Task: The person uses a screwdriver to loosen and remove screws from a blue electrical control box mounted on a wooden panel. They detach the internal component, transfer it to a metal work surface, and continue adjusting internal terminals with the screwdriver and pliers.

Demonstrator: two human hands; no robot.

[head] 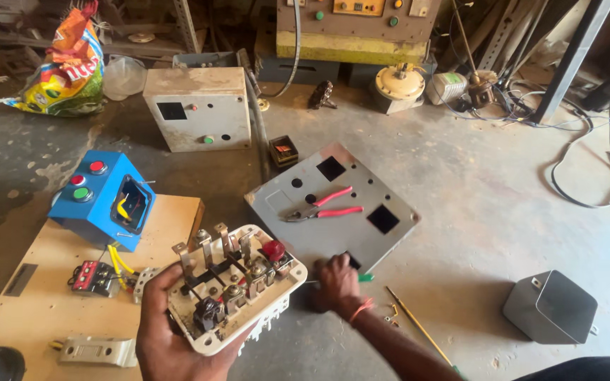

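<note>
Switch unit: white plastic open-faced electrical switch unit with metal contact blades and a red knob (233, 286), low in the middle of the view, held tilted above the concrete floor.
Left hand: left hand (166, 331) cups the switch unit from beneath, fingers curled around its lower left edge, gripping it.
Far left: flat tan wooden board (51, 296) lies on the floor; on it sit a blue metal control box with red and green push buttons (102, 197), a small black terminal block with red parts (94, 276) joined to it by yellow wires, and a beige plastic cover piece (98, 350) near the front edge.
Behind: grey metal enclosure box with a square cut-out (197, 109) stands upright on the floor, well apart from the hands.
Centre right: flat grey metal panel with square and round holes (333, 208) lies just beyond the switch unit; red-handled pliers (321, 205) rest on it.
Right hand: right hand (337, 283) is at the panel's near edge, fingers closed around a green-handled tool (365, 277), mostly hidden.
Right: thin yellow-shafted screwdriver (418, 326) lies on the floor beside the forearm.
Far right: small grey metal box cover (549, 307) sits alone on the floor.
</note>
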